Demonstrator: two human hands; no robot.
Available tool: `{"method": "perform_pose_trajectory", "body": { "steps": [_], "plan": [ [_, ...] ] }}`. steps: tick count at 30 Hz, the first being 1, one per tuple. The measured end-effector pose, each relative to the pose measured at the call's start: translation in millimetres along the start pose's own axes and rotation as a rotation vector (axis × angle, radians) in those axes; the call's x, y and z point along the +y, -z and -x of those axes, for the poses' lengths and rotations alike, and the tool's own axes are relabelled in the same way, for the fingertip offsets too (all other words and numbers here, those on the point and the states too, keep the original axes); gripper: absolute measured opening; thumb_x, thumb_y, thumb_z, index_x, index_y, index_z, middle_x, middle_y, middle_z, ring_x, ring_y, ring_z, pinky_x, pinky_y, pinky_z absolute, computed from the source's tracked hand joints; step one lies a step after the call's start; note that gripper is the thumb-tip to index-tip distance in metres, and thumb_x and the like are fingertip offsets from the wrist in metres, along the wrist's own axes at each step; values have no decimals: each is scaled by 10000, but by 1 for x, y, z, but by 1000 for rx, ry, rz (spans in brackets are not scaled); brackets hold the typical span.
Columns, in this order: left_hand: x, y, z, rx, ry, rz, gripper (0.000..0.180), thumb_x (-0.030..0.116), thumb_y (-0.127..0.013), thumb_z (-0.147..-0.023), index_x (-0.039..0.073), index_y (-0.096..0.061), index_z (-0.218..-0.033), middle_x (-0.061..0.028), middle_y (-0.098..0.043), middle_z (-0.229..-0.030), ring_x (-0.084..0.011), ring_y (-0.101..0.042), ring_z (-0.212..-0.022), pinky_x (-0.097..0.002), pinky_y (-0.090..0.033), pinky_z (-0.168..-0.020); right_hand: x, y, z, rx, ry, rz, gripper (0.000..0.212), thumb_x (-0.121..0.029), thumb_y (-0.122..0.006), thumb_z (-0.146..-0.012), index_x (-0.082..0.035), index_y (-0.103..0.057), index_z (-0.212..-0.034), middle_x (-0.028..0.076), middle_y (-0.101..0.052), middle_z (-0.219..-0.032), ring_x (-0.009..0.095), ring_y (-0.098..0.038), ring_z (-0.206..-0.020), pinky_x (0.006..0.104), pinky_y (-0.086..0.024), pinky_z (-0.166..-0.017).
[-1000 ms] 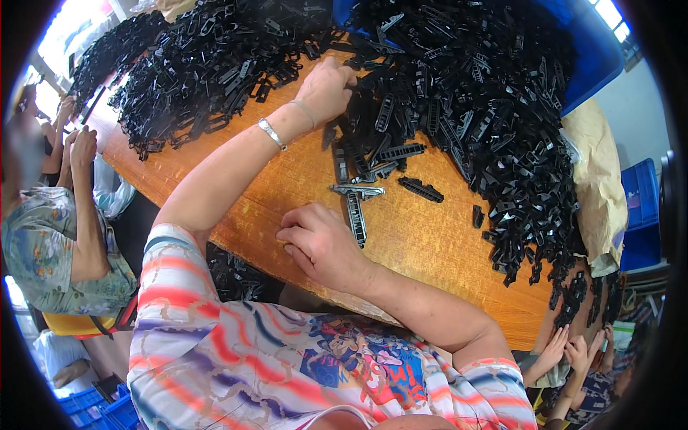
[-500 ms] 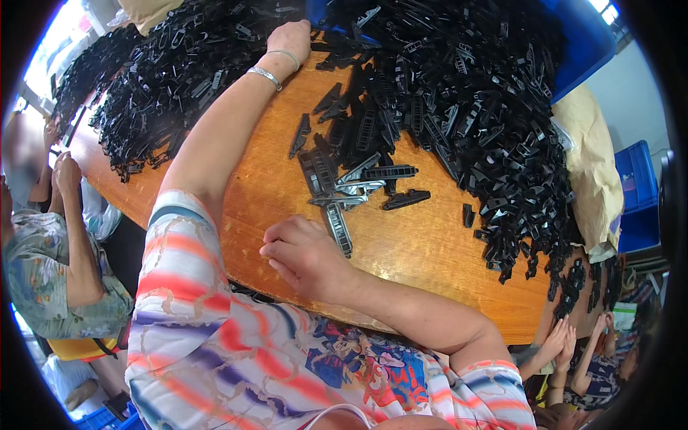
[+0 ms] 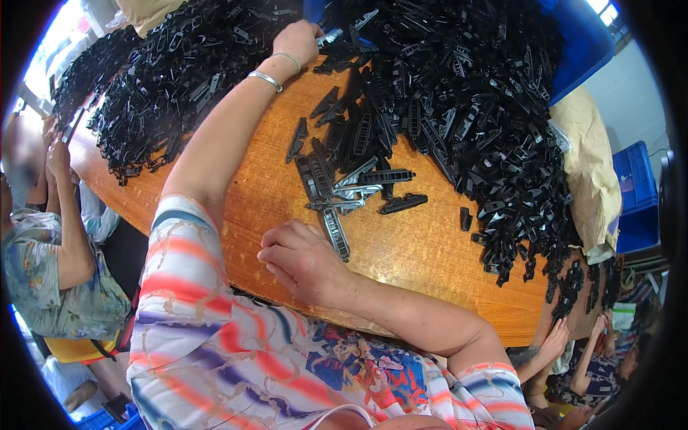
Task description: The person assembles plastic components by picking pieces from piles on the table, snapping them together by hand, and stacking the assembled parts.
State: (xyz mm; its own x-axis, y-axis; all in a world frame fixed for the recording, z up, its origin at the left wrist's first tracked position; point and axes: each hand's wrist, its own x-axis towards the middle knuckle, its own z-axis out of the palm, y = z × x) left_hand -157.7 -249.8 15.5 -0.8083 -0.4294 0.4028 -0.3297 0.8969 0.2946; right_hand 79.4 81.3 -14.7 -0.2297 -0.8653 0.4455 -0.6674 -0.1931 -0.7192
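Observation:
My left hand [image 3: 297, 43] is stretched to the far side of the table, between two heaps. Its fingers are closed on a slim, shiny plastic part [image 3: 330, 37] that sticks out to the right. Close to my body, my right hand [image 3: 304, 261] is curled above the table edge; what its fingers may hold is hidden. Just right of that hand lies a ladder-patterned dark plastic part [image 3: 335, 233]. It touches a loose cluster of similar parts, some glossy grey [image 3: 358, 190], others black [image 3: 387, 175].
Large heaps of black plastic parts cover the table's left [image 3: 172, 79] and right [image 3: 494, 136]. A blue bin [image 3: 584, 54] and a brown paper sack [image 3: 588, 172] stand at the right. Co-workers' hands show at the far left [image 3: 59, 154] and lower right [image 3: 555, 340].
My left hand has shifted slightly right, and a shiny part now shows at its fingertips. My right hand has stayed almost in place.

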Motion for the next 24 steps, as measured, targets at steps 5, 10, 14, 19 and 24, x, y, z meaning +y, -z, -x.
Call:
{"method": "perform_pose_trajectory", "body": {
  "steps": [5,10,14,19,24],
  "plan": [
    [9,-30,-5,-7,-105,36,353,313,-603,-1084,191,-784,-1362,-182,-693,-1421,-377,-636,-1350,-512,-539,-1144,4,-3,2,14,7,-17,234,-18,-804,-879,-53,-756,-1105,87,-691,-1182,339,-644,-1125,463,-523,-954],
    [28,-50,-15,-13,-116,163,517,490,-515,-1119,176,-704,-1484,-180,-647,-1517,-398,-589,-1424,-530,-494,-1197,3,-2,0,11,-7,-14,224,-22,-805,-877,-56,-749,-1091,83,-683,-1179,338,-641,-1128,462,-525,-954],
    [44,-55,-12,-91,-91,11,669,622,-491,-1099,210,-559,-1622,-164,-565,-1618,-370,-542,-1486,-539,-455,-1230,2,-3,1,16,-9,-6,216,-31,-803,-881,-56,-747,-1088,86,-682,-1181,341,-640,-1129,465,-529,-963],
    [63,-49,8,-104,-184,10,665,635,-535,-1079,209,-584,-1587,-200,-596,-1520,-400,-544,-1450,-544,-475,-1207,2,-3,1,4,-16,0,205,-37,-797,-883,-53,-752,-1083,88,-686,-1189,341,-639,-1140,466,-531,-971],
    [66,-29,42,-154,-195,97,639,607,-563,-1076,181,-617,-1549,-233,-642,-1448,-433,-584,-1390,-542,-495,-1170,0,-1,0,-18,-19,8,188,-42,-787,-890,-52,-756,-1076,87,-690,-1194,335,-641,-1145,466,-527,-975]
  ]
}}
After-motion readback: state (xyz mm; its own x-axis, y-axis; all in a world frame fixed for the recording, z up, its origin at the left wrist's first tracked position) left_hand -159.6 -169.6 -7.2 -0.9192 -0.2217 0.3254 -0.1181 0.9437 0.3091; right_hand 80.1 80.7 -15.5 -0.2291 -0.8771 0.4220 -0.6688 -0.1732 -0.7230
